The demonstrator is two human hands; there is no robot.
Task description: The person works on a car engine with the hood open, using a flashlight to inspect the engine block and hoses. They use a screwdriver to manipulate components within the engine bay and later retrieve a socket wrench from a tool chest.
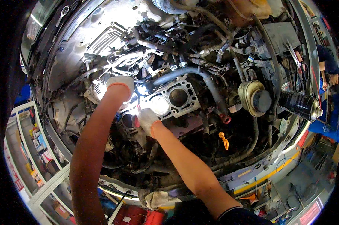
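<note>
At the engine block [172, 111]

The engine block sits left of centre in the engine bay [229, 179], its round bores [178, 97] uncovered. My gloved left hand [120, 86] reaches in behind the block's left end; its fingers are hidden, so I cannot tell whether they are spread or pinching. My gloved right hand [148, 120] is over the block's front edge, beside the leftmost bore, with a reddish patch [136, 120] at its fingers; I cannot tell their grip. A black spray can [299, 105] lies near the bay's right edge, and a cloth [157, 199] at its front edge.
</note>
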